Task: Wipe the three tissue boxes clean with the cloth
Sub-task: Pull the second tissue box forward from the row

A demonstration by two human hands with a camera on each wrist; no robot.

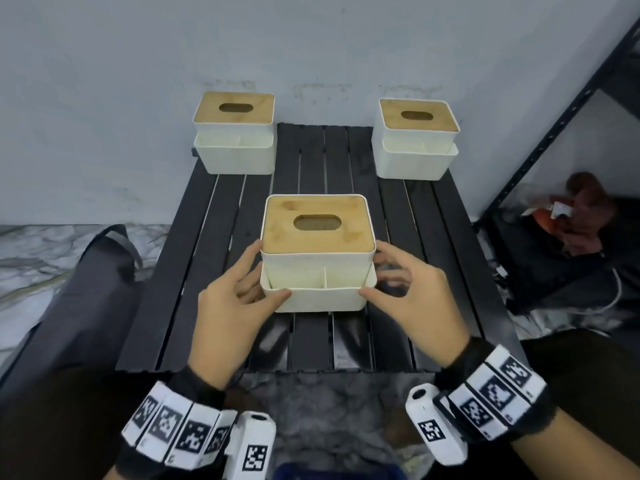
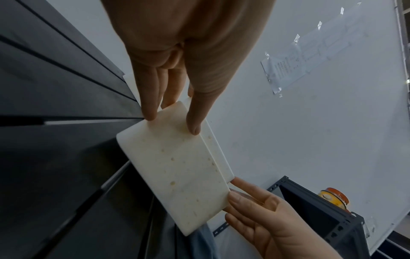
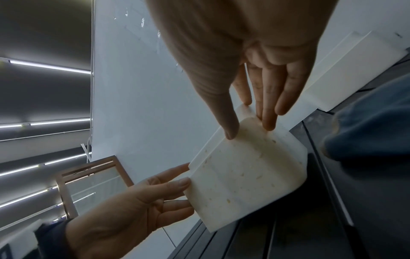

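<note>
Three white tissue boxes with bamboo lids stand on a black slatted table point(image 1: 221, 258). The near box point(image 1: 318, 252) is at the centre; the others are at the far left point(image 1: 234, 133) and far right point(image 1: 415, 136). My left hand point(image 1: 263, 271) touches the near box's left end with straight fingers, thumb on its front face point(image 2: 177, 166). My right hand point(image 1: 375, 271) does the same at the right end point(image 3: 249, 130). Small yellowish spots speckle the front face point(image 3: 244, 175). A blue cloth point(image 3: 366, 122) lies on the table just right of the box, mostly hidden under my right hand in the head view.
A pale wall rises directly behind the far boxes. A dark bag point(image 1: 79, 289) leans at the table's left. A black metal shelf frame point(image 1: 554, 133) stands at the right, with dark bags and clothes point(image 1: 571, 237) on the floor under it. The table's front edge point(image 1: 311, 368) is close to me.
</note>
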